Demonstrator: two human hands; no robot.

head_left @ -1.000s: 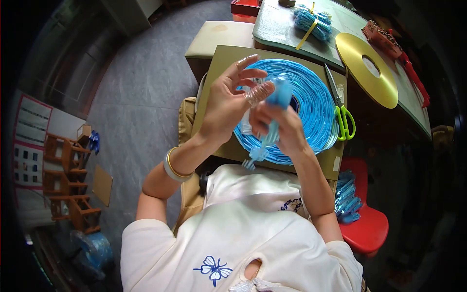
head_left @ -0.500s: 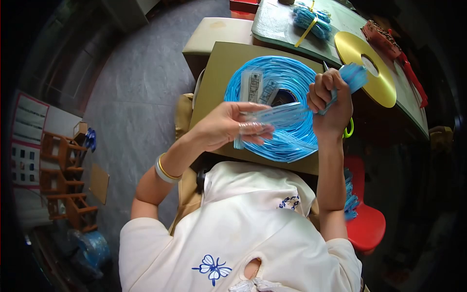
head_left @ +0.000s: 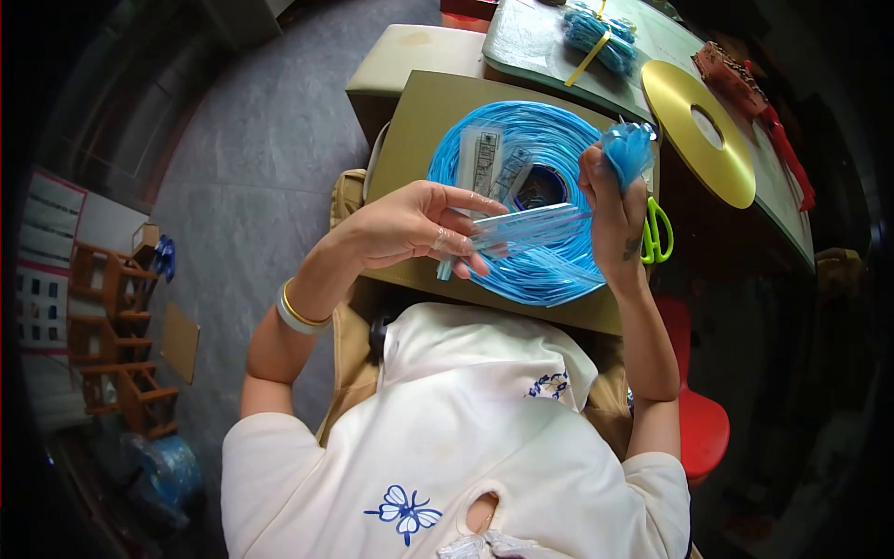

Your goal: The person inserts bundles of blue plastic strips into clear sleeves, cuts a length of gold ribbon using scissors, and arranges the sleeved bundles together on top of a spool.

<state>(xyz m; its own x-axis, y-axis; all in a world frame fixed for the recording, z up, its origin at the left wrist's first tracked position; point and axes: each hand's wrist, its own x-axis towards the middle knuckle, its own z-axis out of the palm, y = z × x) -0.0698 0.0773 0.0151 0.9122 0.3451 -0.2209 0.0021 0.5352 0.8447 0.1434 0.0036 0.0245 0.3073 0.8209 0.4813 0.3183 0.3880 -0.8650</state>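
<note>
Thin clear-blue strips (head_left: 535, 224) stretch between my hands, above a big coil of blue strip (head_left: 559, 279). My left hand (head_left: 433, 226) pinches their left end, with a short piece poking out below the fingers. My right hand (head_left: 615, 210) is closed round the other part, and a blue bunched tuft (head_left: 629, 152) sticks out above its fist. The coil lies on a brown board (head_left: 419, 130), with printed labels (head_left: 484, 158) on its upper left. Green scissor handles (head_left: 657, 231) show just right of my right wrist.
A gold ring-shaped roll (head_left: 736, 158) and a tied blue bundle (head_left: 601, 39) lie on the table (head_left: 526, 47) at the upper right. A red chair (head_left: 703, 433) stands at the lower right. Wooden stools (head_left: 116, 326) are at the far left.
My right hand has turned and moved slightly down and left, so more of the green scissor handles shows. My left hand has shifted a little left. The strips are less blurred.
</note>
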